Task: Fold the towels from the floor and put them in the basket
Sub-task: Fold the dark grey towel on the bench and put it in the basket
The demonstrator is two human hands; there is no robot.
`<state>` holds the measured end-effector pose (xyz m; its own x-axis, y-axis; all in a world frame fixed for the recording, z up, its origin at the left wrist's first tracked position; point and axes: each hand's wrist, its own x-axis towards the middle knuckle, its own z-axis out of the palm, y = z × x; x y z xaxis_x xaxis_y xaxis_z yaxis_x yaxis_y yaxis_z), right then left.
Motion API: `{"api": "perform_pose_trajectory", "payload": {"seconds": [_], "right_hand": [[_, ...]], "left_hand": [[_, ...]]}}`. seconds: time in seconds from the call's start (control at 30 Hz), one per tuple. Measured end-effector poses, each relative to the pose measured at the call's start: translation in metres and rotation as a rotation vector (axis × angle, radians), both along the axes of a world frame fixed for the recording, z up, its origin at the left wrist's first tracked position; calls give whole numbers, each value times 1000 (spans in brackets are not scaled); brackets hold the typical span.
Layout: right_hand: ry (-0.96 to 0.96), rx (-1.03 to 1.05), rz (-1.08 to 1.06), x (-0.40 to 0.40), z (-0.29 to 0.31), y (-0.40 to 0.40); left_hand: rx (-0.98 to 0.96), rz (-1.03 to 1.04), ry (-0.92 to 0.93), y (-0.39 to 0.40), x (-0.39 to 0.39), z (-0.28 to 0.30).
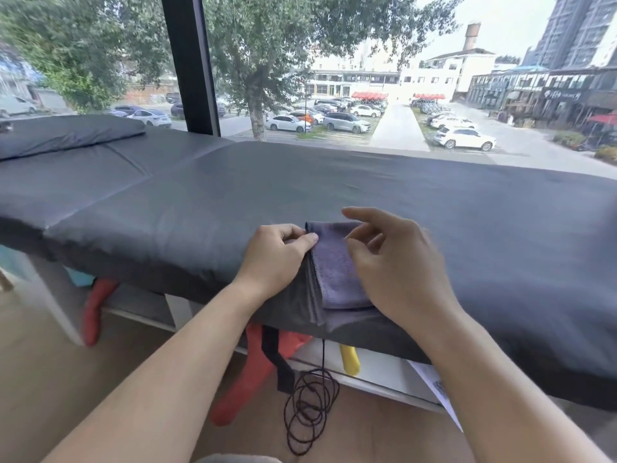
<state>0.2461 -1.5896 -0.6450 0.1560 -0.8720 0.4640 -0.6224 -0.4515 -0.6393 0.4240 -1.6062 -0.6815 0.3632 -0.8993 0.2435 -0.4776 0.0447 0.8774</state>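
Observation:
A small grey-purple towel point(335, 272) lies folded into a narrow strip at the near edge of a dark grey padded bed point(434, 208). My left hand point(277, 259) pinches the towel's upper left edge between thumb and fingers. Just right of the towel, my right hand point(397, 262) hovers over it with fingers spread and curled, holding nothing. A darker layer of cloth shows under the towel's left side. No basket is in view.
A grey pillow point(63, 132) lies at the bed's far left. Under the bed are red cloths point(96, 309), a yellow object point(349, 359), a black strap point(277, 362) and a coiled black cord point(309, 412). A large window with a black post point(190, 61) stands behind the bed.

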Motion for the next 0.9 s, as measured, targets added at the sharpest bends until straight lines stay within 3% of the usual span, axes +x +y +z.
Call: {"api": "perform_pose_trajectory", "payload": {"seconds": [0.1, 0.23, 0.37, 0.5, 0.57, 0.63, 0.77, 0.83, 0.9], "right_hand": [[171, -59, -44, -16, 1, -1], [504, 124, -5, -20, -12, -4], [568, 174, -3, -17, -20, -3], [615, 159, -19, -16, -20, 0], [627, 151, -16, -15, -21, 0], [638, 159, 11, -16, -22, -4], [584, 250, 128, -26, -7, -8], [465, 259, 96, -30, 4, -9], [416, 130, -10, -25, 9, -15]], "left_hand": [[-14, 47, -22, -2, -1, 0], [-14, 85, -76, -6, 1, 0], [-22, 118, -99, -4, -4, -1], [-385, 88, -321, 12, -11, 10], [-451, -6, -412, 16, -19, 17], [-333, -82, -489, 19, -29, 18], [90, -147, -859, 18, -33, -1], [138, -152, -910, 18, -30, -5], [138, -152, -909, 20, -31, -5]]}}
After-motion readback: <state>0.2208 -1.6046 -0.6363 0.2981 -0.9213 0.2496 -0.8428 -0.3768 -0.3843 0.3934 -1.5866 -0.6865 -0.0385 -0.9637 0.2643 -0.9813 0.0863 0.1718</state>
